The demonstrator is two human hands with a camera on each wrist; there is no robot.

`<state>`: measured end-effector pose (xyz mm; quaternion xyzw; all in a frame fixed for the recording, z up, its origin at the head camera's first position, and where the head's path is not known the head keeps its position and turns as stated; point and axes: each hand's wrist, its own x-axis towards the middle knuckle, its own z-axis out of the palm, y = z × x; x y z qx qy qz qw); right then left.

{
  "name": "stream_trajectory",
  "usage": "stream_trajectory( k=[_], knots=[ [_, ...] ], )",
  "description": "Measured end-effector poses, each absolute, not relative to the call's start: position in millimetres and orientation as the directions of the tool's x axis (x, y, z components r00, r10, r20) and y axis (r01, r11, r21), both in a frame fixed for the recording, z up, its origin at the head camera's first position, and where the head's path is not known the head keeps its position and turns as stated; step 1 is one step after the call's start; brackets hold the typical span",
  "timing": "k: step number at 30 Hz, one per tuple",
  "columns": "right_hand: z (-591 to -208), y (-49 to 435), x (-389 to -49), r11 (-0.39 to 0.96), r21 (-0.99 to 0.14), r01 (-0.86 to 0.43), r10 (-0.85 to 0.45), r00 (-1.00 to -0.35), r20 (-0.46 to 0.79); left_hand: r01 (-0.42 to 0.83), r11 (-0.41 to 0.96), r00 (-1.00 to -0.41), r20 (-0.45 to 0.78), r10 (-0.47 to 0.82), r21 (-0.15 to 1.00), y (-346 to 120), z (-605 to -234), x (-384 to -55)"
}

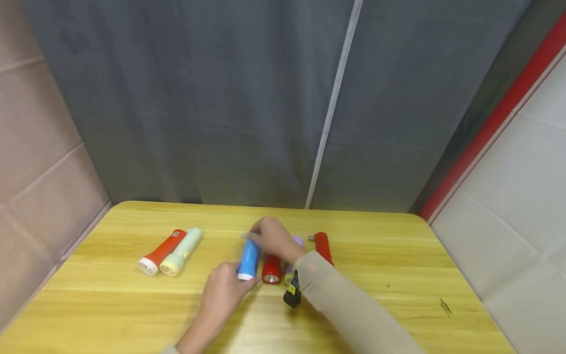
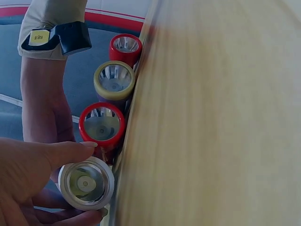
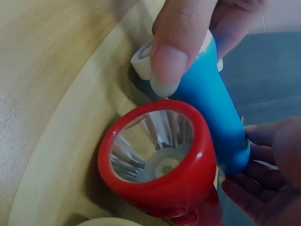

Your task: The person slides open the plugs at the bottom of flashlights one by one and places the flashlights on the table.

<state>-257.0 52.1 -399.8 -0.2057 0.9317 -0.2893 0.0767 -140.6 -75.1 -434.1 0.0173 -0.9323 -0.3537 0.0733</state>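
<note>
A blue flashlight (image 1: 250, 256) with a white rim lies on the table, its lens end toward me. My left hand (image 1: 222, 290) grips it at the lens end, with the thumb along one side of the rim in the left wrist view. At the tail, my right hand (image 1: 273, 238) pinches the blue body between thumb and fingers (image 3: 263, 174). A small pale piece sticks out at that end; its kind is unclear. Just right of it lies a red flashlight (image 1: 271, 269), partly under the right hand. Beyond that, a purple flashlight (image 2: 114, 81) with a cream rim is mostly hidden by the right wrist.
Another red flashlight (image 1: 323, 246), metal prongs showing, lies farther right. On the left, an orange-red flashlight (image 1: 165, 249) rests beside a pale green one (image 1: 182, 252). The wooden table (image 1: 398, 275) meets a grey curtain (image 1: 247, 123) behind.
</note>
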Motion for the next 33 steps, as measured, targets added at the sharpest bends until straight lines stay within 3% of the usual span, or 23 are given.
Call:
stream_trajectory(
  k=[20,33],
  knots=[
    [-410,47,-257,0.770,-0.513,-0.379,-0.417,-0.908,0.044,-0.010,0.754,-0.994,0.079,-0.081,0.657,-73,-432,-145],
    [-418,43,-257,0.799,-0.506,-0.325,-0.374,-0.927,0.004,-0.034,0.755,-0.996,0.038,-0.078,0.655,-73,-431,-145]
  ],
)
